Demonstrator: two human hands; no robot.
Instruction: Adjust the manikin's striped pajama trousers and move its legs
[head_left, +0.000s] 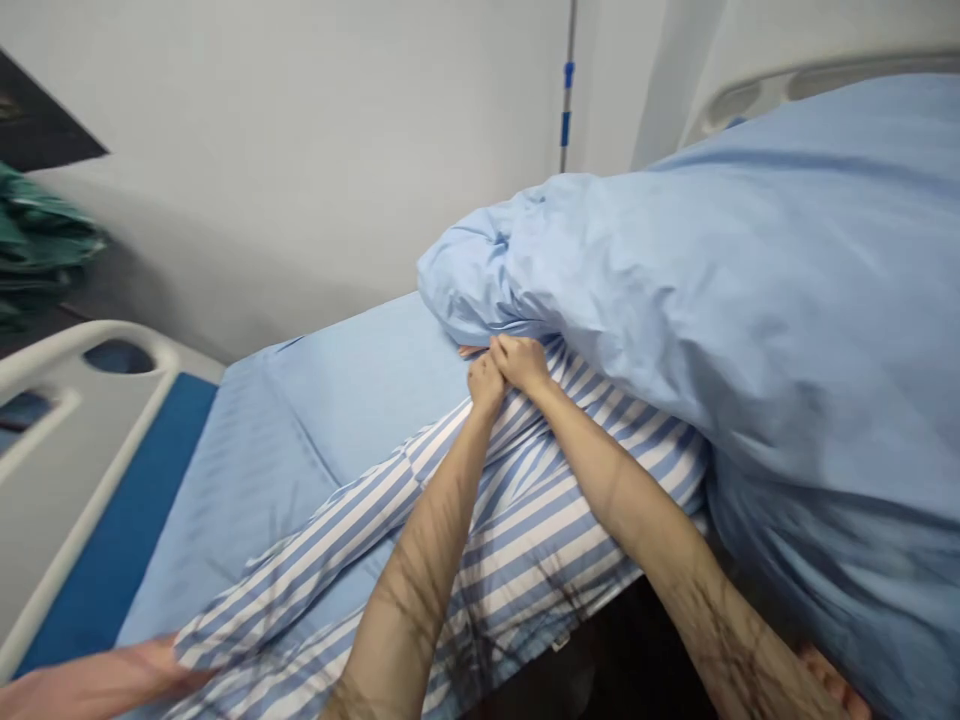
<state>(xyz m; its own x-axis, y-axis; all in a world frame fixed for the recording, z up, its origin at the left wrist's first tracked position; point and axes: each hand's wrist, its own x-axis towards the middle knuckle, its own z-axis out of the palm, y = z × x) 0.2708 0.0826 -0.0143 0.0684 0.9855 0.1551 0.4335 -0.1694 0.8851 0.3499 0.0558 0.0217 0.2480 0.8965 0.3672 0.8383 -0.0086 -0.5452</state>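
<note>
My left hand (486, 385) and my right hand (519, 362) meet side by side, both pinching a fold of a blue-and-white striped hospital garment (536, 530). Its fabric runs down the bed, with one striped leg or sleeve (300, 540) reaching toward the lower left. Just above my hands lies the edge of a bulky light-blue quilt (720, 310), which hides whatever lies beyond. A bare limb (97, 685) comes out at the striped cuff. A few fingers (832, 680) show at the lower right, beside the quilt.
A light-blue sheet (330, 420) covers the hospital bed. A grey-white bed end panel with a blue strip (90, 480) stands at the left, and a white bed rail (787, 90) at the upper right. Behind are a grey wall, a metal pole with blue marks (568, 100) and green cloth (45, 240).
</note>
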